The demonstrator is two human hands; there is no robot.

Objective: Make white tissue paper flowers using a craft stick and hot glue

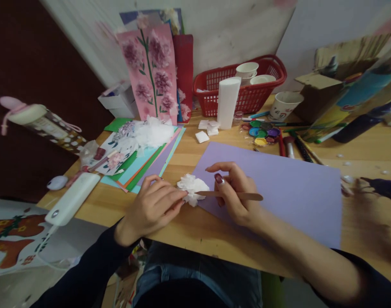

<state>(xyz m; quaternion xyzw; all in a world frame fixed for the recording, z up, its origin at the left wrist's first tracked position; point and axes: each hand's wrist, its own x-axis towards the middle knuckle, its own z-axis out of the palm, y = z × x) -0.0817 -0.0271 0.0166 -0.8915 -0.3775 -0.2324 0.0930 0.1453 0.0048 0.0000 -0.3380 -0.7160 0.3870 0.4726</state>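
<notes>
One ruffled white flower point(191, 184) straddles an edge of purple paper point(294, 192).

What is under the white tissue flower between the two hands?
The white tissue flower is partly over the lavender sheet, at its left edge, and partly over the wooden tabletop. Its layers cover what is directly beneath, so anything else there cannot be seen.

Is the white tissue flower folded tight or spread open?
Spread open, at least on top: the white tissue flower shows ruffled edges fanning outward. Its underside is hidden, so I can't tell there.
</notes>
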